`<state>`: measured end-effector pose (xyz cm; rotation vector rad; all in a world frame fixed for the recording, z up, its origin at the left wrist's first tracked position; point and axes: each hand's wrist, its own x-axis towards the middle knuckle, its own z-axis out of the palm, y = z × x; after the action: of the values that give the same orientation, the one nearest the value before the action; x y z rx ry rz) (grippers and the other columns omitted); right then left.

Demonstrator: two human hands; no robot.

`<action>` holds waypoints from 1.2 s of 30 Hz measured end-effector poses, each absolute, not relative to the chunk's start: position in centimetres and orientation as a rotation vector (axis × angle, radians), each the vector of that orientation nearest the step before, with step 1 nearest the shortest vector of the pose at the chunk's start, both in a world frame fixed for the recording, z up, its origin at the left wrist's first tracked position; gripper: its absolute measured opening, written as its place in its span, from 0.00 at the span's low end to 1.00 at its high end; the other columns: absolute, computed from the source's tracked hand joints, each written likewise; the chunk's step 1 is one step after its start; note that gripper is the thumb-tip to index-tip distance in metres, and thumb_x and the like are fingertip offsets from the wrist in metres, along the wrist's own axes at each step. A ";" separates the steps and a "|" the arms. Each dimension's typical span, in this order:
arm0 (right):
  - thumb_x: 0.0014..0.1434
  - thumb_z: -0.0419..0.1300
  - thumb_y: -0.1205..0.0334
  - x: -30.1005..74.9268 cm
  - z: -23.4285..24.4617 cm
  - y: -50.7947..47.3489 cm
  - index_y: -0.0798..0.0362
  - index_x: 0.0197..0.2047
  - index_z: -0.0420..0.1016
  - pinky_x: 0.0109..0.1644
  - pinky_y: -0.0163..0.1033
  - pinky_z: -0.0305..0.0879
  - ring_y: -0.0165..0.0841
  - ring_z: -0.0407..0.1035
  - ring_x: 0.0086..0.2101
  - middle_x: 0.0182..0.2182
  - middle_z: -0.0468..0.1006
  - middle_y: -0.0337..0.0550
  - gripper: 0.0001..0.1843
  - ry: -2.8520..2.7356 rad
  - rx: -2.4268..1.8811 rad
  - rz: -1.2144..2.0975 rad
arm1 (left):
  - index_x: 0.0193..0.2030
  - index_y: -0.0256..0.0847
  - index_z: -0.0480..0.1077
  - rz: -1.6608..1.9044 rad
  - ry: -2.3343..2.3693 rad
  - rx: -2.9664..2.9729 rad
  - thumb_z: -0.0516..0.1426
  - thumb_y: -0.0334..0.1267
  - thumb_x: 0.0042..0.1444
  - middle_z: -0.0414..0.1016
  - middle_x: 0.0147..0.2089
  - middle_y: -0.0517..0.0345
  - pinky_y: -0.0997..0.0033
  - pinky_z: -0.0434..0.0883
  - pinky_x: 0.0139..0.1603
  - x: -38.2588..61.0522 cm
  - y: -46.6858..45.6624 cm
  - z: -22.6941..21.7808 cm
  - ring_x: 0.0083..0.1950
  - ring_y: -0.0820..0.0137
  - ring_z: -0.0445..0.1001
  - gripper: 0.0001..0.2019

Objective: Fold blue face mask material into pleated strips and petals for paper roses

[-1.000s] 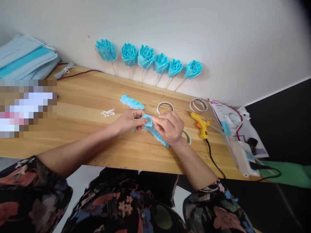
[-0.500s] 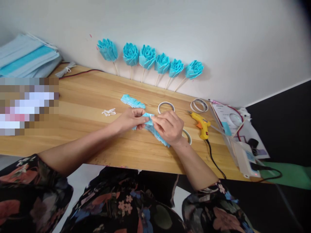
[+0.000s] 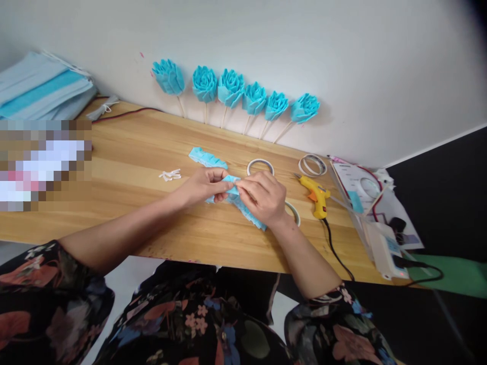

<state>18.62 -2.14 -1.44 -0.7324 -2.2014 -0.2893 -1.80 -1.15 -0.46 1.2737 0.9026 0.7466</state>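
Observation:
Between my two hands is a small blue pleated strip (image 3: 230,179), held above the table. My left hand (image 3: 208,185) pinches it from the left between thumb and fingers. The fingertips of my right hand (image 3: 263,196) are pressed together at its right end; whether something small and white sits in them I cannot make out. Another blue folded strip (image 3: 249,213) lies on the table, partly under my right hand. Farther back rests a third blue pleated strip (image 3: 207,158). A roll of tape (image 3: 249,163) lies just behind my right hand.
Several blue flowers on sticks (image 3: 231,86) lean on the wall. A yellow glue gun (image 3: 318,203) and more tape rolls (image 3: 324,167) lie to the right, near a power strip (image 3: 384,251). White scraps (image 3: 170,175) lie left; face masks (image 3: 41,83) are stacked far left.
My right fingertips have shifted slightly left and up over the blue strip, covering more of its end. My left hand keeps its pinch almost unmoved.

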 end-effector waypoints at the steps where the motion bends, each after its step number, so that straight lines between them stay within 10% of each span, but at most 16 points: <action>1: 0.62 0.59 0.70 18.7 -1.4 -2.1 0.47 0.46 0.75 0.38 0.41 0.69 0.33 0.71 0.34 0.35 0.80 0.40 0.11 -2.207 -0.728 -0.271 | 0.28 0.40 0.67 0.752 0.904 1.274 0.62 0.38 0.54 0.70 0.22 0.61 0.76 0.67 0.26 -1.8 -1.1 -0.5 0.23 0.77 0.68 0.09; 16: 0.65 0.57 0.59 18.6 -0.9 -2.5 0.45 0.56 0.74 0.46 0.41 0.72 0.31 0.74 0.40 0.40 0.79 0.40 0.16 -1.985 -1.039 0.665 | 0.27 0.39 0.64 0.718 0.879 1.517 0.61 0.41 0.53 0.64 0.21 0.65 0.78 0.61 0.24 -1.8 -1.0 -0.8 0.23 0.79 0.62 0.12; 36: 0.62 0.60 0.58 17.3 -1.5 -2.8 0.44 0.55 0.72 0.40 0.39 0.70 0.29 0.68 0.35 0.35 0.71 0.37 0.18 -1.658 -0.991 1.078 | 0.28 0.39 0.67 0.863 0.863 1.473 0.63 0.43 0.53 0.64 0.25 0.64 0.74 0.60 0.28 -1.5 -1.2 -0.8 0.27 0.76 0.62 0.12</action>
<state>17.27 -2.82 -1.55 -0.9912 -1.6577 1.0785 -1.54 -1.23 -0.84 1.4726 0.8627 0.8634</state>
